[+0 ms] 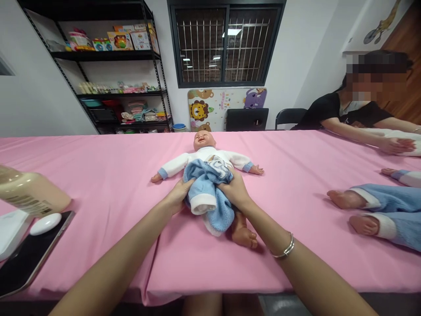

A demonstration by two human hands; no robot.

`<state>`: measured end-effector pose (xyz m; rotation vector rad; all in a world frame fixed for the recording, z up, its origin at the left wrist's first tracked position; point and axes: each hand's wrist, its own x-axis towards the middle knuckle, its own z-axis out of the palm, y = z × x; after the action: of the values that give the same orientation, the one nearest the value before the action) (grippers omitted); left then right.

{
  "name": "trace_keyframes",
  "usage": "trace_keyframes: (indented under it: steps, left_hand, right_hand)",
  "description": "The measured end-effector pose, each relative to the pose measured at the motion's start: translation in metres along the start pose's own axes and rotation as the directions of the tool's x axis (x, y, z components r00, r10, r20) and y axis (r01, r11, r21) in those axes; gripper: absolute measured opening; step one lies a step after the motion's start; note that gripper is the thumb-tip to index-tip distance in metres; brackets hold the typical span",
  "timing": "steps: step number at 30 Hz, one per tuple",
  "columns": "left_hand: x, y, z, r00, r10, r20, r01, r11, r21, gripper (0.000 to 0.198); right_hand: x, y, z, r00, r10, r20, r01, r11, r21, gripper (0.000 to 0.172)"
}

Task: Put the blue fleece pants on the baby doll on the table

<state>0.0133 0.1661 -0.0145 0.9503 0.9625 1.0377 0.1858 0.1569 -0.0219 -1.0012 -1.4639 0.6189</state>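
A baby doll lies on its back on the pink tablecloth, head away from me, arms spread in a white top with blue cuffs. Bunched over its belly and legs is a pair of blue fleece pants with white leg cuffs. My left hand grips the pants at their left side, fingers partly hidden by cloth. On the other side my right hand, below a silver bracelet on the wrist, is closed on the same pants. One bare doll foot shows beneath my right wrist; the other is hidden.
At the left are a lotion bottle, a white case and a phone with a white oval object on it. Another doll's legs extend in from the right. A co-worker sits at the far right, handling white cloth.
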Motion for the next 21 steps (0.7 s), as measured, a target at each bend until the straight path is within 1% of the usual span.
trace_keyframes:
  steps: [3,5,8,10,13,16,18,19,21]
  left_hand:
    - [0.000,0.001,-0.002,0.999,-0.023,0.047,0.019,0.996,0.082,0.046]
    - [0.002,0.001,-0.006,0.995,-0.032,0.099,0.022,0.994,0.103,0.048]
    - [0.005,0.003,-0.015,0.978,-0.023,0.207,-0.003,0.993,0.122,0.043]
    - [0.008,0.007,-0.022,0.964,0.007,0.264,-0.050,0.986,0.157,0.041]
    - [0.011,0.012,-0.034,0.944,0.049,0.327,-0.129,0.965,0.227,0.046]
    - [0.013,0.011,-0.044,0.920,0.038,0.391,-0.156,0.949,0.276,0.052]
    - [0.015,0.008,-0.047,0.919,0.055,0.391,-0.174,0.945,0.276,0.052]
    - [0.016,0.006,-0.048,0.922,0.075,0.381,-0.188,0.945,0.269,0.051]
    - [0.018,0.004,-0.049,0.927,0.116,0.356,-0.214,0.944,0.250,0.050]
  right_hand:
    - [0.000,0.004,-0.001,0.998,0.024,-0.050,-0.026,0.999,-0.048,0.040]
    - [-0.001,0.002,-0.003,0.996,0.033,-0.078,-0.039,0.997,-0.071,0.038]
    - [0.000,-0.004,-0.007,0.991,0.025,-0.130,-0.038,0.994,-0.103,0.025]
    - [0.000,-0.009,-0.010,0.989,0.007,-0.148,-0.024,0.993,-0.112,0.014]
    - [0.001,-0.012,-0.013,0.990,-0.015,-0.140,-0.004,0.991,-0.135,0.003]
    - [-0.001,-0.011,-0.013,0.998,-0.021,-0.066,0.009,0.985,-0.174,0.005]
    - [-0.003,-0.010,-0.013,1.000,-0.002,-0.029,-0.003,0.981,-0.195,0.010]
    - [-0.003,-0.010,-0.013,0.999,0.018,-0.041,-0.026,0.977,-0.211,0.012]
    - [-0.002,-0.009,-0.015,0.992,0.069,-0.105,-0.093,0.963,-0.252,0.019]
